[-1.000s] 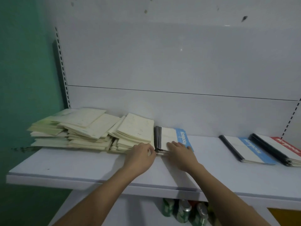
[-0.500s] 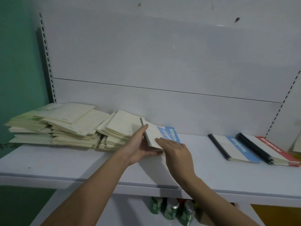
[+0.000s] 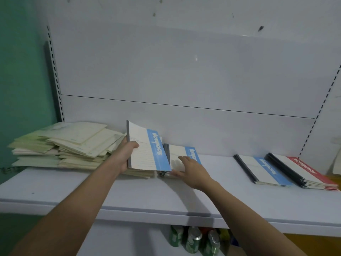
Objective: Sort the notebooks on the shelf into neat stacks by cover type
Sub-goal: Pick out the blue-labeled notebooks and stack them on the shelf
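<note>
My left hand (image 3: pixel 125 155) grips a white notebook with a blue band (image 3: pixel 147 148), lifted and tilted above the shelf (image 3: pixel 129 191). Just to its right a small stack of the same blue-band notebooks (image 3: pixel 181 154) lies flat, and my right hand (image 3: pixel 191 169) rests on its near edge with fingers stretched out. A messy heap of cream-covered notebooks (image 3: pixel 73 145) fills the shelf's left end. Farther right lie a neat blue-band stack (image 3: pixel 262 169) and a red-band stack (image 3: pixel 302 170) side by side.
The white shelf backs onto a white panel with slotted uprights (image 3: pixel 55 76) at left and right. A green wall (image 3: pixel 20 71) borders the left. Several drink cans (image 3: pixel 193 239) stand below the shelf's front edge.
My left hand has lifted one blue-band notebook off the middle stack and tilted it up to the left. My right hand stays on the stack below.
</note>
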Tool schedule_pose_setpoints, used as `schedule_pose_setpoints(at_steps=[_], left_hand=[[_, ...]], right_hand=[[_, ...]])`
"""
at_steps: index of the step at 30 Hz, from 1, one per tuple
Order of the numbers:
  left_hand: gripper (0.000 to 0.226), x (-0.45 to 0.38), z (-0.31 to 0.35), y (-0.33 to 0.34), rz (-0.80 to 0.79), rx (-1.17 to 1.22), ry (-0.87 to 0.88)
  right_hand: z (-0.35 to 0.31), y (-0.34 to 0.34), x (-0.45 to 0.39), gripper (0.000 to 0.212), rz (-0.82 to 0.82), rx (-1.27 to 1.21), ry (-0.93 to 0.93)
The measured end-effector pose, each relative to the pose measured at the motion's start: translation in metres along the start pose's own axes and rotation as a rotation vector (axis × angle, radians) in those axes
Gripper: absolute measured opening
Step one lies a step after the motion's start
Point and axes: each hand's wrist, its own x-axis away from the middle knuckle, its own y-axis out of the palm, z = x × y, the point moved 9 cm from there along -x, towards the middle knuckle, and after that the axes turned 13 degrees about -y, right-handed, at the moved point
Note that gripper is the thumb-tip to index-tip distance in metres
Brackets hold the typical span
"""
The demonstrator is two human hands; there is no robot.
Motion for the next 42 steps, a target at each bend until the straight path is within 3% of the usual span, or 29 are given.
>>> schedule_pose_setpoints(at_steps=[4, 6, 9, 10, 15, 19, 21, 25, 28, 30, 33, 35, 37, 40, 42], left_hand=[[0.038, 0.004, -0.004, -0.009, 0.004, -0.040, -0.034], [0.036, 0.007, -0.008, -0.012, -0.004, -0.062, -0.052], [0.032, 0.012, -0.016, -0.018, -0.029, -0.059, -0.078], [0.031, 0.012, -0.019, -0.021, -0.032, -0.054, -0.091], [0.029, 0.014, -0.027, -0.020, -0.047, -0.039, -0.119], [0.033, 0.011, -0.035, -0.005, -0.062, -0.059, -0.116], [0.029, 0.011, -0.038, 0.007, -0.080, -0.053, -0.123], [0.039, 0.013, -0.041, 0.026, -0.164, 0.106, -0.218], [0.029, 0.009, -0.036, 0.017, -0.121, 0.108, -0.170], [0.034, 0.010, -0.031, 0.004, -0.061, 0.082, -0.116], [0.033, 0.015, -0.026, -0.012, -0.038, 0.107, -0.094], [0.029, 0.016, -0.025, -0.022, -0.024, 0.122, -0.097], [0.028, 0.016, -0.024, -0.031, -0.012, 0.125, -0.098], [0.028, 0.020, -0.021, -0.037, -0.012, 0.129, -0.089], [0.027, 0.023, -0.019, -0.039, -0.015, 0.122, -0.065]], right_hand=[[0.010, 0.033, -0.015, 0.076, -0.169, 0.114, 0.018], [0.014, 0.042, -0.015, 0.067, -0.175, 0.172, 0.015], [0.005, 0.032, -0.006, 0.023, -0.026, 0.279, -0.075], [0.003, 0.027, -0.001, 0.019, 0.014, 0.312, -0.089], [0.000, -0.005, 0.022, 0.042, 0.212, 0.251, -0.030], [-0.020, -0.039, 0.032, 0.039, 0.465, 0.036, 0.006], [-0.048, -0.046, 0.033, 0.039, 0.481, -0.078, -0.082], [-0.109, -0.030, 0.031, 0.039, 0.350, -0.063, -0.393], [-0.122, -0.008, 0.027, 0.044, 0.169, -0.094, -0.493], [-0.119, -0.004, 0.024, 0.046, 0.096, -0.194, -0.471], [-0.080, -0.022, 0.014, 0.040, 0.267, -0.334, -0.248], [-0.053, -0.023, 0.003, 0.032, 0.284, -0.137, -0.163], [-0.034, -0.007, -0.009, 0.031, 0.141, 0.079, -0.135], [-0.010, 0.026, -0.016, 0.046, -0.132, 0.218, -0.068], [-0.007, 0.042, -0.017, 0.050, -0.218, 0.280, -0.087]])
